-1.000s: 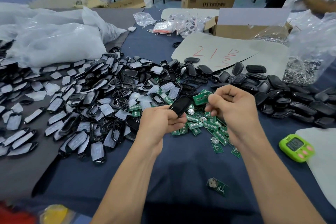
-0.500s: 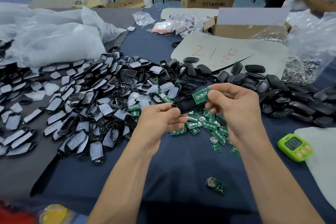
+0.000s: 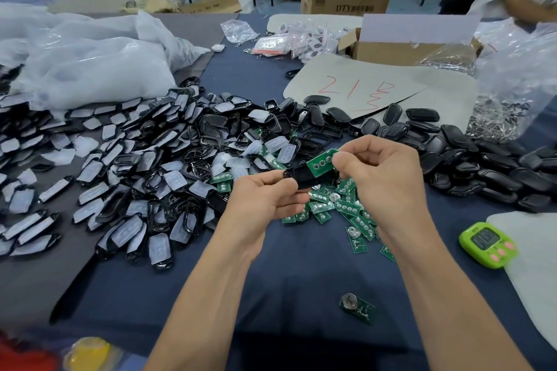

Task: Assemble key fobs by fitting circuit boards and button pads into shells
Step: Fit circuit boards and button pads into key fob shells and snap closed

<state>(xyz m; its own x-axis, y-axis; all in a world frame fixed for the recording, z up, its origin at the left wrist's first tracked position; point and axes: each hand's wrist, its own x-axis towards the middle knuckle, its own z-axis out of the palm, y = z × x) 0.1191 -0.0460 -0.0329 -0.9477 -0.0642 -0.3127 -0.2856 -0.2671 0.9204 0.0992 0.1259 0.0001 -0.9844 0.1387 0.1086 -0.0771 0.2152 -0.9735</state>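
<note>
The person is holding a black shell (image 3: pixel 303 177) in the air above the middle of the blue table (image 3: pixel 286 265). The left hand (image 3: pixel 265 199) is gripping the left end of the shell, with its thumb and fingers curled round it. The shell is long, dark and a bit shiny, and it is lying flat from left to right.

The right hand (image 3: pixel 382 178) is pinching a small green circuit board (image 3: pixel 321 161) between its thumb and fingers. The board is a little rectangle with three silver dots in a row. It is tilting, with its right end higher, and its low edge is sitting on the top of the shell. It is hard to tell if it is pushed in at all.

Right under the hands, a heap of green boards (image 3: pixel 340 208) is lying on the cloth. One more board with a round silver battery (image 3: pixel 357 307) is lying alone, nearer to the person.

On the left, a big pile of black frames with white button pads (image 3: pixel 135 166) is spreading over the table. On the right, a pile of plain black shells (image 3: pixel 482 166) is lying beside a green timer (image 3: pixel 486 244). Farther away, a grey sheet with red writing (image 3: pixel 361 87) is resting on the table.
</note>
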